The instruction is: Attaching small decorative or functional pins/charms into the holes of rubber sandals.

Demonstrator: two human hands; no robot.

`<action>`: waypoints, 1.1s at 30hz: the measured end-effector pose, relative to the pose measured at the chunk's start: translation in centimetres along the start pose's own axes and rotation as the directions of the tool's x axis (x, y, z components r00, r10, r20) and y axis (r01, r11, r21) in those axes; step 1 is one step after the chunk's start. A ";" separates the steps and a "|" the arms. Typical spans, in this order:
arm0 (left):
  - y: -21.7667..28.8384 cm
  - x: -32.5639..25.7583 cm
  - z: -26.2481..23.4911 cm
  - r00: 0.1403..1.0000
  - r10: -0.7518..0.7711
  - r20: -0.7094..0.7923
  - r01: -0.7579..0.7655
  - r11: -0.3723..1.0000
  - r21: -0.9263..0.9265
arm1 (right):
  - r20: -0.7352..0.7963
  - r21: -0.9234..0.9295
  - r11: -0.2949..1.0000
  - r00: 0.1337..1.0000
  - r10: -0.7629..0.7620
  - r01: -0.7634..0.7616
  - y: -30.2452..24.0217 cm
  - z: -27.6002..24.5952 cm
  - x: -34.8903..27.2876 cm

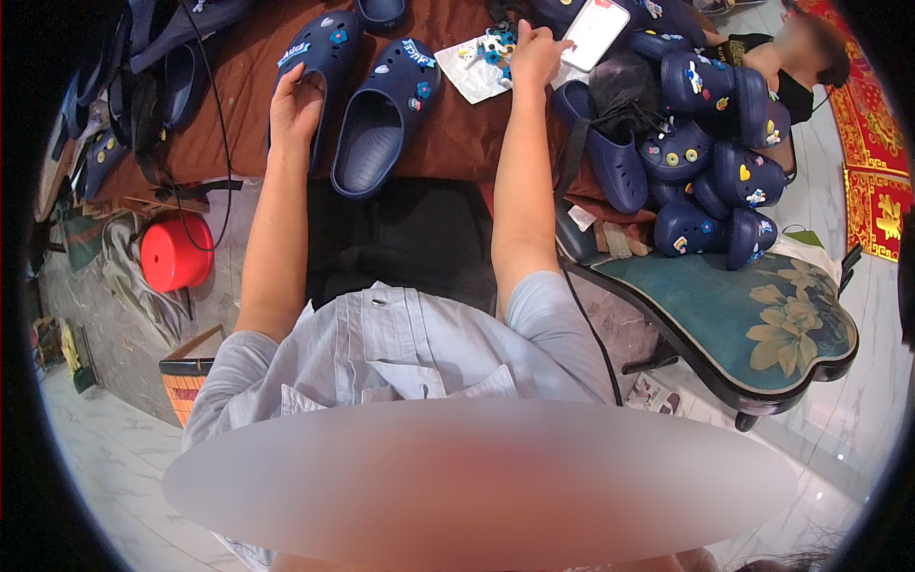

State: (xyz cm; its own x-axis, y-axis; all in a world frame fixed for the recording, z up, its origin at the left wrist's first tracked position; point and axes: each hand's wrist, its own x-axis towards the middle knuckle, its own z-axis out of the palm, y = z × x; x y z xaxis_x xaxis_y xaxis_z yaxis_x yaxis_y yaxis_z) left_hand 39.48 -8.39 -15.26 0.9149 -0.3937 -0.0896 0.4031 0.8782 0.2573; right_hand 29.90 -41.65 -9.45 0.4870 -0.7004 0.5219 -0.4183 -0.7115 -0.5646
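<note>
My left hand (296, 107) grips the inner rim of a dark blue clog (331, 43), with the thumb along its edge and some fingers hidden in the opening. The clog carries a light blue strip and small flower charms. Beside it lies a matching clog (386, 119), decorated the same way, its heel toward me. My right hand (536, 59) is at the edge of a white plastic bag (469, 84) with a heap of blue, white and yellow charms (496, 52). Its fingers are curled, with one reaching toward a white-screened phone (597, 33); anything pinched there is hidden.
Decorated clogs (701, 81) are piled at the right around a black mesh pouch (624, 81). More clogs (181, 86) and a hanging cable (221, 114) are at the left. A red stool (176, 253), a green cushioned seat (724, 315) and another person (796, 71) are nearby.
</note>
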 end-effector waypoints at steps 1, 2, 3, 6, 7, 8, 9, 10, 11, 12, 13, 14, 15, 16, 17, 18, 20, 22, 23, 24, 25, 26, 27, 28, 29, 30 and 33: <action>0.0 -0.1 0.0 1.000 -0.005 0.000 0.005 1.000 -0.002 | 0.002 -0.015 1.000 1.000 0.016 -0.016 0.0 0.0 0.1; 0.0 -0.1 0.0 1.000 -0.005 0.001 0.005 1.000 -0.002 | 0.004 -0.029 0.999 0.999 0.033 -0.033 0.1 0.0 0.1; -0.1 -0.1 0.0 1.000 0.000 -0.003 0.000 1.000 -0.006 | 0.004 -0.029 0.999 0.999 0.033 -0.033 0.2 0.1 0.2; 0.0 0.0 0.0 1.000 -0.006 0.003 0.006 1.000 -0.003 | 0.026 -0.032 0.999 0.999 0.045 -0.044 0.6 0.2 0.5; 0.1 0.2 -0.2 1.000 -0.016 0.012 0.016 1.000 0.003 | 0.013 -0.032 0.999 1.000 0.028 -0.028 0.7 0.4 0.6; 0.1 0.4 -0.3 1.000 -0.016 0.013 0.016 1.000 0.004 | 0.000 -0.033 0.999 1.000 0.012 -0.012 0.8 0.5 0.7; 0.1 0.4 -0.4 1.000 -0.018 0.003 0.018 1.000 0.004 | 0.001 -0.032 0.999 1.000 0.012 -0.011 0.7 0.5 0.8; 0.2 0.5 -0.6 1.000 -0.021 -0.007 0.021 1.000 0.005 | 0.003 -0.008 1.000 1.000 0.005 -0.005 0.5 0.5 0.9; 0.2 0.6 -0.7 1.000 -0.020 -0.007 0.020 1.000 0.005 | 0.004 0.016 1.000 1.000 -0.001 0.001 0.4 0.6 1.0; 0.2 0.5 -0.5 1.000 -0.026 -0.014 0.026 1.000 0.004 | 0.006 0.016 1.000 1.000 -0.001 0.001 0.2 0.5 1.0; 0.1 0.5 -0.4 0.999 -0.033 -0.020 0.033 0.999 0.002 | -0.003 0.011 1.000 1.000 -0.008 0.008 -0.1 0.3 1.0; 0.1 0.4 -0.4 0.999 -0.032 -0.021 0.032 0.999 0.002 | -0.011 0.005 1.000 1.000 -0.014 0.014 -0.3 0.2 0.9; -0.1 0.2 0.0 1.000 -0.014 -0.017 0.014 1.000 0.008 | -0.013 0.004 1.000 1.000 -0.014 0.014 -0.3 0.1 1.0; -0.2 0.1 0.2 1.000 0.003 -0.012 -0.003 1.000 0.014 | -0.028 -0.002 0.999 0.999 -0.038 0.038 -0.3 0.0 1.1; -0.2 0.1 0.3 1.000 0.002 -0.011 -0.002 1.000 0.013 | -0.043 -0.008 0.998 0.997 -0.063 0.062 -0.3 -0.1 1.2; -0.1 0.1 0.1 1.000 -0.004 -0.002 0.004 1.000 0.007 | -0.042 -0.007 0.998 0.997 -0.064 0.064 -0.4 -0.1 1.2; 0.1 0.2 -0.1 1.000 -0.008 0.007 0.008 1.000 0.000 | -0.031 0.002 0.997 0.997 -0.074 0.074 -0.5 -0.2 1.1; 0.1 0.3 0.0 1.000 -0.015 -0.012 0.016 0.999 0.030 | -0.025 -0.007 0.998 0.997 -0.067 0.067 -0.6 -0.3 0.8; 0.0 0.2 0.0 1.000 -0.016 -0.013 0.016 0.999 0.030 | -0.020 -0.015 0.998 0.998 -0.060 0.060 -0.6 -0.2 0.7; -0.1 0.1 0.3 1.000 -0.008 -0.030 0.009 1.000 0.028 | -0.020 -0.016 0.998 0.998 -0.060 0.060 -0.5 -0.2 0.6; -0.2 0.0 0.6 0.999 0.000 -0.048 0.001 1.000 0.027 | -0.020 -0.016 0.998 0.998 -0.057 0.057 -0.4 -0.2 0.4; -0.2 0.2 0.4 0.999 -0.001 -0.047 0.002 1.000 0.027 | -0.019 -0.016 0.998 0.998 -0.054 0.054 -0.3 -0.2 0.3; 0.0 0.3 0.1 0.999 -0.027 -0.024 0.027 0.999 0.022 | -0.018 -0.014 0.998 0.998 -0.055 0.055 -0.4 -0.1 0.2; 0.1 0.5 -0.1 0.999 -0.052 -0.001 0.052 0.998 0.017 | -0.019 -0.021 0.998 0.998 -0.062 0.061 -0.5 -0.1 0.1; 0.2 0.6 -0.4 0.999 -0.050 -0.001 0.050 0.999 0.018 | -0.019 -0.028 0.997 0.997 -0.069 0.068 -0.5 -0.1 0.0; 0.1 0.5 -0.3 0.999 -0.047 -0.004 0.047 0.999 0.016 | -0.020 -0.029 0.997 0.997 -0.068 0.068 -0.4 -0.1 0.0; 0.0 0.3 0.0 0.999 -0.032 -0.022 0.033 0.999 0.011 | -0.036 -0.034 0.999 0.999 -0.033 0.032 -0.3 0.0 -0.1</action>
State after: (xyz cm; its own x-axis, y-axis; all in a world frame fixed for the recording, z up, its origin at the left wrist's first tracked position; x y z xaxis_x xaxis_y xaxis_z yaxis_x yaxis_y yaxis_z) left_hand 39.78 -8.52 -15.31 0.9016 -0.4160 -0.1186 0.4325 0.8620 0.2645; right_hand 29.97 -41.42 -9.32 0.4725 -0.6780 0.5631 -0.4286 -0.7351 -0.5253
